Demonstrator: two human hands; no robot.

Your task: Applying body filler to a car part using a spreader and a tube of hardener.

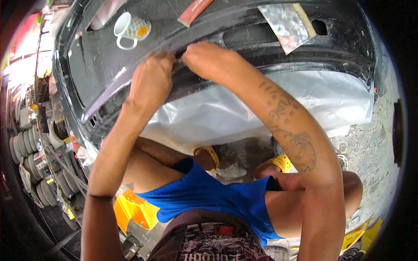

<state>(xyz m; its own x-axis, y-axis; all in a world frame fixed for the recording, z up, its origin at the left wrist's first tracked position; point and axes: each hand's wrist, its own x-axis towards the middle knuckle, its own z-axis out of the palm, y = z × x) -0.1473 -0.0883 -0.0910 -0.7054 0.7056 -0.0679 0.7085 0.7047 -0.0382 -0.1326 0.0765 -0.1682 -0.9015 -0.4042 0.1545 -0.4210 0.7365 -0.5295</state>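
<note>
A large black car body panel [202,32], looking like a hood or tailgate, lies across the view before me. My left hand [153,76] is bent into a fist at the panel's near part. Close beside it, my right hand [209,58] is curled too, with a small gap between them. The fingers of both are mostly hidden, so I cannot tell whether either holds something. Beyond my left hand a white patterned mug [132,29] lies on the panel. A red tube [195,12] lies farther off, and a smeared flat sheet [287,26] rests to the right.
Translucent plastic sheeting [202,114] hangs along the panel's near edge, above my feet in yellow clogs. Stacked tires [24,145] stand at the left. An orange-yellow plastic object [137,212] is beside my left thigh. Rough concrete floor [362,153] shows at the right.
</note>
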